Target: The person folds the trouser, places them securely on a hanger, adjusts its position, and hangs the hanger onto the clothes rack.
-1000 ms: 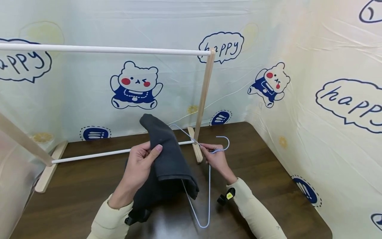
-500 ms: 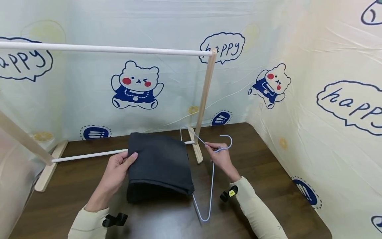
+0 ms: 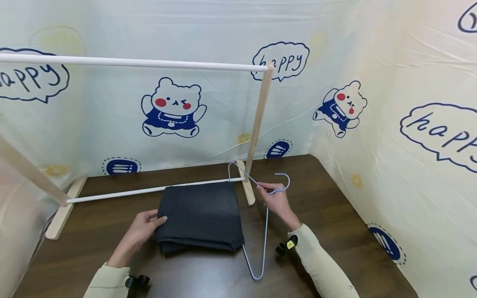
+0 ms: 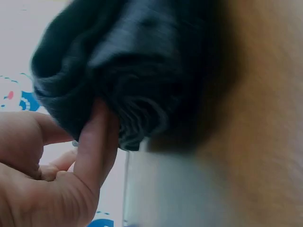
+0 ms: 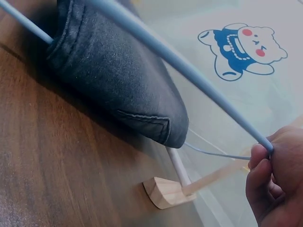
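Observation:
Folded dark denim trousers (image 3: 201, 215) lie draped over the bar of a light blue wire hanger (image 3: 265, 244). In the right wrist view the hanger's bar enters the fold of the denim (image 5: 118, 71), where stitching shows. My left hand (image 3: 143, 227) pinches the left edge of the trousers, thumb on top. The left wrist view shows its fingers (image 4: 94, 146) against the stacked cloth layers. With my right hand (image 3: 275, 200) I grip the hanger by its neck, just below the hook; its hook points up and back. The hanger's bar within the fold is hidden.
A wooden rack stands behind, with a white top rail (image 3: 149, 63), a white lower rail (image 3: 119, 194) and wooden feet (image 3: 246, 188). The lower rail passes just behind the trousers. The brown table (image 3: 320, 207) meets printed curtain walls (image 3: 223, 116) at back and right.
The trousers have swung down from a raised, tilted position to lie flatter over the hanger. My left hand has moved left and lower with their edge; the right hand stays at the hanger's neck.

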The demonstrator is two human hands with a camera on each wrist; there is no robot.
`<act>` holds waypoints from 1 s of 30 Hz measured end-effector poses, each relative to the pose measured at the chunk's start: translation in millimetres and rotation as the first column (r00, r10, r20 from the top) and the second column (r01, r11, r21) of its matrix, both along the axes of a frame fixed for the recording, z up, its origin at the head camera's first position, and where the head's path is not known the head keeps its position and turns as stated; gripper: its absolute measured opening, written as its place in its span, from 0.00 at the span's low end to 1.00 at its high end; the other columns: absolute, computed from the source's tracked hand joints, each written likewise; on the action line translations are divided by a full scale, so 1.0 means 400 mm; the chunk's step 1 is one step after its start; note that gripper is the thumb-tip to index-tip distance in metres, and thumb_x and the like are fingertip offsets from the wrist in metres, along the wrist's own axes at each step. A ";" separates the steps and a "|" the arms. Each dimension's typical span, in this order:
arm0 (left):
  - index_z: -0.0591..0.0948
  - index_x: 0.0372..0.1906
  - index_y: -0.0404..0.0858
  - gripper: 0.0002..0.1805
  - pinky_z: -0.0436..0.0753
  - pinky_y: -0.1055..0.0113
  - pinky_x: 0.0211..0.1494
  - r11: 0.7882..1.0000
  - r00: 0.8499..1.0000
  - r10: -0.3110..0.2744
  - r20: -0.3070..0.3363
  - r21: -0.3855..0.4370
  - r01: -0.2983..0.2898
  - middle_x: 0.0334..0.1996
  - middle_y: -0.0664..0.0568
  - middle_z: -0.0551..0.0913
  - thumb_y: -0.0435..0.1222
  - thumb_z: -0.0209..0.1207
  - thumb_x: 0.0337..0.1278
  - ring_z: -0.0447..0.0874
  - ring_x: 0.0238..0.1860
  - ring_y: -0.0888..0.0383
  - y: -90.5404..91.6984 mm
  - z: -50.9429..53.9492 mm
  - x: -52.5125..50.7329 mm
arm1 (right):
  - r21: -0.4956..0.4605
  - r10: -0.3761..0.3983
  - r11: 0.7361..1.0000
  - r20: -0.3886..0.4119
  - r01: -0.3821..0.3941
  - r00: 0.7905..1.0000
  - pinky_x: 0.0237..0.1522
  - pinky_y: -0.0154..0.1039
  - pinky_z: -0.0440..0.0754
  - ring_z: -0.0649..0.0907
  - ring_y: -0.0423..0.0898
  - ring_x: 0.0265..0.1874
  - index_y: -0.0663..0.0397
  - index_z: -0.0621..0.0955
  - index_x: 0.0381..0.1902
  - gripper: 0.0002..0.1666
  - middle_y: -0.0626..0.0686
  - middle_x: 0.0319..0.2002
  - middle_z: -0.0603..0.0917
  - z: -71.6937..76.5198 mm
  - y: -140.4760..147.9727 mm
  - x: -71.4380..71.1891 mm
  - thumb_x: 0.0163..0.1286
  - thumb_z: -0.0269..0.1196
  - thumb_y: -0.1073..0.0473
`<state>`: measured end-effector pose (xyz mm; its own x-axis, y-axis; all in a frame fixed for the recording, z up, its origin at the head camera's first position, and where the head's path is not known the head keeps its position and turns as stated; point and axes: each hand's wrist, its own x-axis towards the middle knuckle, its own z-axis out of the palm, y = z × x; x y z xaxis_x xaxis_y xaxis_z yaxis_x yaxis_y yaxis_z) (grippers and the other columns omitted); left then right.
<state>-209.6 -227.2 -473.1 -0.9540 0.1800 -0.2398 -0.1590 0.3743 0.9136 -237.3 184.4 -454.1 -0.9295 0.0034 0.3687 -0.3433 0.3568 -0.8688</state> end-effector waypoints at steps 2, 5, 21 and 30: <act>0.68 0.66 0.17 0.26 0.86 0.64 0.40 0.997 1.000 0.010 -0.026 -0.074 -0.012 0.51 0.29 0.85 0.32 0.54 0.75 0.88 0.41 0.55 0.000 -0.005 0.006 | 0.005 0.008 1.000 -0.002 -0.008 1.000 0.11 0.32 0.76 0.74 0.34 0.06 0.75 0.86 0.47 0.11 0.66 0.26 0.86 0.000 0.000 -0.001 0.69 0.64 0.73; 0.65 0.68 0.19 0.31 0.85 0.53 0.46 0.963 0.990 -0.016 -0.140 -0.267 -0.022 0.52 0.26 0.82 0.33 0.61 0.69 0.85 0.48 0.41 0.005 0.006 0.013 | 0.007 0.024 1.000 -0.004 -0.024 1.000 0.12 0.32 0.76 0.74 0.34 0.06 0.75 0.86 0.47 0.11 0.67 0.26 0.87 0.003 -0.002 0.000 0.69 0.64 0.73; 0.64 0.77 0.32 0.45 0.53 0.31 0.75 0.685 0.754 -0.533 -0.385 -0.719 0.117 0.78 0.27 0.50 0.57 0.60 0.67 0.46 0.78 0.28 0.069 0.009 -0.010 | 0.037 0.025 0.999 0.030 -0.026 0.999 0.11 0.31 0.74 0.72 0.34 0.05 0.75 0.85 0.49 0.12 0.66 0.27 0.87 -0.061 0.009 -0.036 0.71 0.64 0.71; 0.61 0.78 0.30 0.51 0.54 0.28 0.72 0.751 0.796 -0.501 -0.340 -0.628 0.204 0.78 0.26 0.48 0.60 0.63 0.62 0.44 0.77 0.26 0.065 -0.014 -0.010 | 0.022 0.039 0.999 0.024 -0.040 0.999 0.11 0.33 0.75 0.74 0.37 0.06 0.70 0.86 0.49 0.13 0.61 0.27 0.88 -0.085 0.021 -0.051 0.72 0.65 0.67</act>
